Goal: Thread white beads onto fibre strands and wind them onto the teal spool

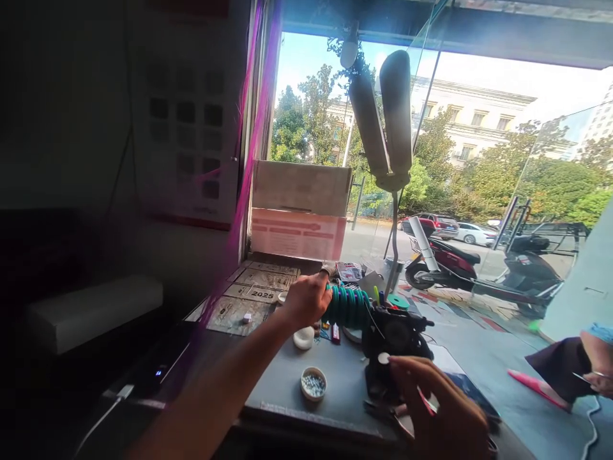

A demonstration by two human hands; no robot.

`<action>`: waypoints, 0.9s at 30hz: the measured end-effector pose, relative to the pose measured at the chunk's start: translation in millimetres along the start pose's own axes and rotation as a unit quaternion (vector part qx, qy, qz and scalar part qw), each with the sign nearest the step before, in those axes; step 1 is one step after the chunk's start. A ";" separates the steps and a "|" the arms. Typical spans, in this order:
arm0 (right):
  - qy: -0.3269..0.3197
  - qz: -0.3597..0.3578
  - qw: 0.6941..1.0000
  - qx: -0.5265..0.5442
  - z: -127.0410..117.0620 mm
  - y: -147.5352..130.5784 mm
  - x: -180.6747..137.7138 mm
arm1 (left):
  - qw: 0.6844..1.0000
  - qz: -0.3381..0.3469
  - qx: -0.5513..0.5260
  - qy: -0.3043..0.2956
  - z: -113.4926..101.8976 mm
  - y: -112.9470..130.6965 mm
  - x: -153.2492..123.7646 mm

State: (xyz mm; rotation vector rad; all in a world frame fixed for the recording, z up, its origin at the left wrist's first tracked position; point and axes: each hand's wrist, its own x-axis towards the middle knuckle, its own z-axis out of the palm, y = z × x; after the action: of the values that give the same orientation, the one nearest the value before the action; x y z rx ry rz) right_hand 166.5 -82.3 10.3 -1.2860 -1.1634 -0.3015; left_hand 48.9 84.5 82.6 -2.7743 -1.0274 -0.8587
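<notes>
My left hand (309, 298) is closed at the near left end of a thick teal coil (349, 305); its fingertips are partly hidden. The coil's right end meets a black machine (397, 335) on the grey worktable (275, 393). My right hand (443, 406) is in front of the machine, thumb and finger pinched at a small white round piece (384, 358). Dark-jawed pliers (380, 409) show below that hand, with red near its palm; whether the palm holds them I cannot tell. A round dish (313, 384) of small shiny pieces stands between my arms.
A double-panel lamp (383, 121) rises behind the machine. Left of it lies a sheet printed 2025 (262, 294). A white cable (103, 412) hangs at the front left. Another person's hand (601, 381) shows at far right. Beyond the glass stands a scooter (445, 262).
</notes>
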 end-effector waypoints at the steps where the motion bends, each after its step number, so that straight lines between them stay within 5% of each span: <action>1: 0.002 -0.001 1.000 -0.008 -3.2 4.6 5.8 | 1.000 -0.003 0.003 -0.014 -1.6 0.2 3.5; 10: 0.039 -0.052 0.996 -0.057 4.6 41.4 36.6 | 0.999 -0.010 0.017 -0.044 -4.3 1.2 15.0; 19: 0.008 -0.134 0.990 -0.053 43.1 57.3 76.1 | 0.999 -0.009 0.028 -0.041 -0.2 0.7 16.3; 22: -0.010 -0.077 0.997 0.029 50.3 49.4 75.0 | 0.999 -0.008 0.032 -0.043 0.6 -0.4 16.7; 27: -0.036 0.121 0.981 0.144 46.5 34.2 61.6 | 0.998 -0.003 0.032 -0.055 0.9 -0.7 18.7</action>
State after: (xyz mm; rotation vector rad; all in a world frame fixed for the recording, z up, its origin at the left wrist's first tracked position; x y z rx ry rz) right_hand 196.1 -6.4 32.4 -1.1741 -1.0538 0.0921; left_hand 60.6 96.2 91.6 -2.7929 -1.0597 -0.6673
